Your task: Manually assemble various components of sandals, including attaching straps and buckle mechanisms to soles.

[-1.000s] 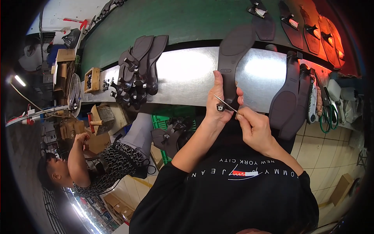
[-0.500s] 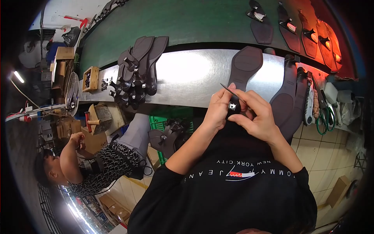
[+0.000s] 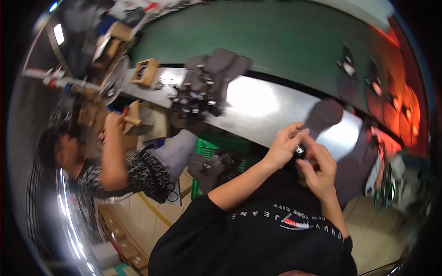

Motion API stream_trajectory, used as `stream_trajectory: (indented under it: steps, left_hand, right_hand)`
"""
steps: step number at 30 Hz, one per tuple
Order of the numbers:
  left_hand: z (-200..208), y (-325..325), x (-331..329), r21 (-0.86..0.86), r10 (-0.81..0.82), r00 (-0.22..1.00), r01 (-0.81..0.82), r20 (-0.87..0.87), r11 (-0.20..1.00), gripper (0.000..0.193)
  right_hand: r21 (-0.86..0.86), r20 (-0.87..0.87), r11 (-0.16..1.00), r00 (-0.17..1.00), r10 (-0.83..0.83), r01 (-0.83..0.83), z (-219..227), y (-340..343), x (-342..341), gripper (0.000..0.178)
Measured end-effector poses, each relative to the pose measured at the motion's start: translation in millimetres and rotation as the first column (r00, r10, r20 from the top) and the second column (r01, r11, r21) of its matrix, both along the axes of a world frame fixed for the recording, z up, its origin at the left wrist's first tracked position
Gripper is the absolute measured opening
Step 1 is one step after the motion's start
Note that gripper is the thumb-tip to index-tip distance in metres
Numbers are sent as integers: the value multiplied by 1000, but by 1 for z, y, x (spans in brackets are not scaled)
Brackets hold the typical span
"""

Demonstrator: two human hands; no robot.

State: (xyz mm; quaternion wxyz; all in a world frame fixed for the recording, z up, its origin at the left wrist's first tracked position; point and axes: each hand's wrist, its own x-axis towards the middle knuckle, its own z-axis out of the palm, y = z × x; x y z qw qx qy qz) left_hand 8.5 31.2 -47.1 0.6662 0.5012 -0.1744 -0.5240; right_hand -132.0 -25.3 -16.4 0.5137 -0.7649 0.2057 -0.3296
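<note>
On my feed the left hand is curled round a dark sole – just right, the right hand bends its fingers, grip too blurred to tell.

- Held sandal: dark grey-brown sole, a silver-bright piece on black at its near end
- Piled sandals: dark grey-brown, silver glints among black straps
- Belt: deep green
- Metal ledge: silvery, glaring white in patches
- Far-right sandals: tinted red-orange
- Wearer's shirt: black, white lettering, small red-and-white emblem
- Co-worker's top: black with a pale mottled pattern
- Co-worker's trousers: light grey
- Crate: bright green
- Floor: beige, with a yellow stripe
</note>
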Motion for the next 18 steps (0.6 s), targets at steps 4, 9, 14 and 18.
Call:
stream_trajectory:
  steps: [4,9,14,18]
  left_hand:
    - [36,20,65,27,135,951,-148,278,989,34]
    - [93,58,170,-151,494,653,-508,574,848,38]
    - [105,121,279,-147,434,210,-741,876,655,49]
    - [91,98,263,-265,495,162,-682,854,681,41]
  right_hand:
    - [-12,-96,994,989,-114,113,1,-16,-16,33]
    - [247,-114,954,983,-144,168,-8,-33,-26,28]
    - [137,-143,975,977,-156,175,-15,-52,-31,26]
    - [-144,-215,935,912,-348,323,-23,-74,-52,25]
